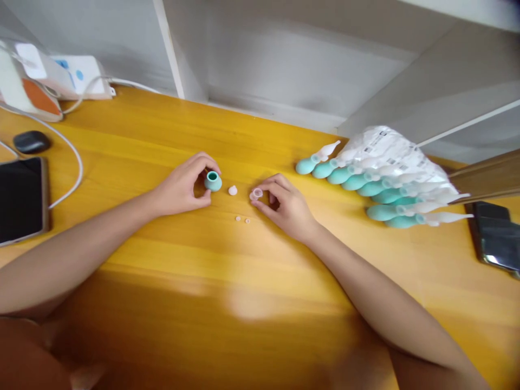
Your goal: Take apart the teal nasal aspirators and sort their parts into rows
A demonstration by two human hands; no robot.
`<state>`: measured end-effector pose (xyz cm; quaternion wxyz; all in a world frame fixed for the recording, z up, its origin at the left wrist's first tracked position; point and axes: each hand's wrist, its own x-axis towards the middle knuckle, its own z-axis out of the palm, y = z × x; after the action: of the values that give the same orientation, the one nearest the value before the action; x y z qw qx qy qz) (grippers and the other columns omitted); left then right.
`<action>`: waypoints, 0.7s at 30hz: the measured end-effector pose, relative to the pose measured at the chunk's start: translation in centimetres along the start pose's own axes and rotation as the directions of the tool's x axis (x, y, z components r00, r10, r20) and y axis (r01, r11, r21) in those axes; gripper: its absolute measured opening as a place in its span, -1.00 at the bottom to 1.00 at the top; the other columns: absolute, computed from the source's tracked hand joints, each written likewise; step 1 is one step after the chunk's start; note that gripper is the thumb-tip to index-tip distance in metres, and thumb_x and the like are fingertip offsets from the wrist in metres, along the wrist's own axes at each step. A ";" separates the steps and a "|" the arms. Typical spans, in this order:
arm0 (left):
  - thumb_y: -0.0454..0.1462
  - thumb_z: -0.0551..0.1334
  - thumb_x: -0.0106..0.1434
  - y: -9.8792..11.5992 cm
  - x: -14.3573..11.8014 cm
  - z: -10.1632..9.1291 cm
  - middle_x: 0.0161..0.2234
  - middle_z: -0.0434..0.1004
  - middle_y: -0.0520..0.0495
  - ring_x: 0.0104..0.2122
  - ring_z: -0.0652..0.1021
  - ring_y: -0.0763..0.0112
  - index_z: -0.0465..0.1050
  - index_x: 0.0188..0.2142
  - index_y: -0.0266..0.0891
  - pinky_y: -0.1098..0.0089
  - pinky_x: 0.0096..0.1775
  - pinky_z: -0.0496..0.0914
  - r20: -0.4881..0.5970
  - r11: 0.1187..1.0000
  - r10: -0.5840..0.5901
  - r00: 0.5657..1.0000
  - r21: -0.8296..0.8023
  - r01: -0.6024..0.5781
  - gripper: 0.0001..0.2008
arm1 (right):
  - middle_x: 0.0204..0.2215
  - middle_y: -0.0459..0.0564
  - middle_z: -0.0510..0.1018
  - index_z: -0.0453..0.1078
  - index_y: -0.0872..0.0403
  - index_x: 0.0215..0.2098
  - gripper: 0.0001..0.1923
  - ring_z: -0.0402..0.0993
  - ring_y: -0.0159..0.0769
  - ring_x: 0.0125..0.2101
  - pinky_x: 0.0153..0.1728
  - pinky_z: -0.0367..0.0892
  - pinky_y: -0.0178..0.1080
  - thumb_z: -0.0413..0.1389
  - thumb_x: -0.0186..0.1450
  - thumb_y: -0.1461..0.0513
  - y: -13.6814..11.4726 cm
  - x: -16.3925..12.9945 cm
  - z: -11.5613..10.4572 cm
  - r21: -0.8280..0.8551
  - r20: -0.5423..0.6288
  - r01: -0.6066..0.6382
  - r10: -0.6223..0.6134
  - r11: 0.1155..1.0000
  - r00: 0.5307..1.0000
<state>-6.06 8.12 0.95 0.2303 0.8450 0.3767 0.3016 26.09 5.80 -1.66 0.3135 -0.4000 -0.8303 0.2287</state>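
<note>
**Both hands on small parts at the middle of a yellow wooden table**

Left hand [182,187] curled narrowly around a small teal rubber bulb [213,181], open mouth facing up, thumb below and fingers arched over it, bulb resting on the glossy yellow wooden table [162,260]. Right hand [284,206] pinched shut on a tiny translucent white ring-shaped cap [257,193], held between thumb and fingertips just above the tabletop. Between the two hands, a small white cone-shaped tip [233,190] lying alone on the wood, close beside the bulb but not touching it. Slightly nearer the body, two tiny pale round pieces [242,219] side by side, apart from both hands.

Off to the right, well apart from the right hand, a row of finished teal bulbs with white nozzles [365,187], partly covered by a heap of clear plastic sleeves [385,149]. At the far right edge, a dark phone [493,238]. At the left edge, a dark tablet [20,197] lying flat, a small black oval case [31,142] behind it, and a white cable [75,162] looping across the wood.
</note>
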 end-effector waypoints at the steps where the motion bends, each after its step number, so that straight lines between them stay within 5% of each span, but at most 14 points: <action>1: -0.34 0.31 0.20 0.0 0.0 0.0 -0.02 0.55 -0.12 -0.10 0.61 0.14 0.42 0.03 -0.08 0.16 -0.12 0.57 -0.005 1.000 0.004 1.000 0.004 -0.004 -0.61 | -0.09 0.03 0.60 0.56 -0.02 0.03 -0.86 0.38 -0.30 -0.39 -0.32 0.43 -0.18 0.31 0.53 0.18 0.0 0.0 0.0 0.001 -0.001 0.002 -0.002 1.000 1.000; 5: -0.33 0.32 0.19 -0.1 -0.2 0.2 0.02 0.55 -0.15 -0.06 0.61 0.12 0.43 0.09 -0.14 0.12 -0.05 0.58 0.005 1.000 0.006 1.000 0.030 -0.006 -0.55 | -0.10 0.04 0.60 0.52 -0.03 0.15 -0.71 0.42 -0.28 -0.37 -0.33 0.44 -0.18 0.35 0.51 0.14 -0.4 -0.1 -0.8 0.008 -0.071 0.029 -0.028 1.000 0.997; 9: -0.34 0.33 0.18 -0.1 -0.2 0.3 0.12 0.53 -0.22 0.03 0.62 0.07 0.42 0.19 -0.21 0.07 0.06 0.58 0.013 0.999 0.016 1.000 0.044 -0.017 -0.45 | -0.11 0.03 0.60 0.55 -0.03 0.05 -0.86 0.41 -0.31 -0.40 -0.32 0.43 -0.16 0.24 0.54 0.25 -1.6 0.6 -3.8 -0.100 -0.324 0.101 -0.129 0.990 0.937; 13: -0.31 0.34 0.24 0.1 -0.5 0.0 0.12 0.55 -0.22 0.04 0.62 0.08 0.41 0.21 -0.17 0.04 0.05 0.56 -0.224 0.970 0.211 0.952 0.170 -0.175 -0.47 | -0.26 -0.03 0.58 0.56 0.00 -0.13 -0.84 0.38 -0.34 -0.45 -0.40 0.32 -0.21 0.17 0.50 0.36 -2.5 1.0 -6.2 -0.155 -0.420 0.114 -0.170 0.981 0.892; 15: -0.27 0.37 0.30 0.8 -0.8 0.0 -0.02 0.60 -0.11 -0.06 0.62 0.14 0.46 0.11 -0.10 0.08 0.00 0.54 -0.325 0.902 0.394 0.860 0.316 -0.294 -0.61 | -0.36 -0.08 0.55 0.54 0.00 -0.17 -0.80 0.39 -0.35 -0.48 -0.43 0.29 -0.24 0.13 0.50 0.39 -2.8 0.7 -6.2 -0.118 -0.304 0.183 -0.211 0.976 0.929; 17: -0.27 0.37 0.40 2.0 -1.4 0.4 -0.17 0.62 0.02 -0.22 0.60 0.28 0.48 0.02 -0.06 0.24 -0.14 0.52 -0.202 0.796 0.566 0.799 0.388 -0.465 -0.76 | -0.35 -0.09 0.58 0.53 0.02 -0.12 -0.82 0.46 -0.36 -0.47 -0.42 0.34 -0.26 0.12 0.51 0.38 -3.1 0.1 -5.6 -0.055 -0.045 0.282 -0.285 0.958 0.958; 19: -0.32 0.31 0.51 3.5 -1.9 1.3 -0.20 0.66 0.02 -0.27 0.59 0.32 0.52 0.00 -0.09 0.31 -0.21 0.48 0.022 0.754 0.583 0.812 0.359 -0.551 -0.87 | -0.28 -0.03 0.65 0.52 0.05 -0.02 -0.90 0.56 -0.32 -0.40 -0.36 0.43 -0.25 0.16 0.56 0.31 -3.4 -0.7 -4.6 -0.027 0.212 0.310 -0.297 0.950 0.931; 21: -0.30 0.25 0.60 4.9 -2.4 2.4 -0.24 0.66 -0.03 -0.30 0.60 0.30 0.56 -0.04 -0.18 0.30 -0.25 0.44 0.130 0.765 0.492 0.861 0.407 -0.499 -0.92 | -0.21 0.04 0.68 0.51 0.09 0.08 -0.85 0.61 -0.23 -0.34 -0.30 0.49 -0.20 0.20 0.60 0.21 -3.8 -1.3 -3.6 -0.079 0.329 0.270 -0.230 0.960 0.916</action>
<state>-3.27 2.92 1.45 -0.0450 0.9459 0.1952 0.2552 27.25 3.00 2.82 0.1778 -0.2670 -0.9266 0.1964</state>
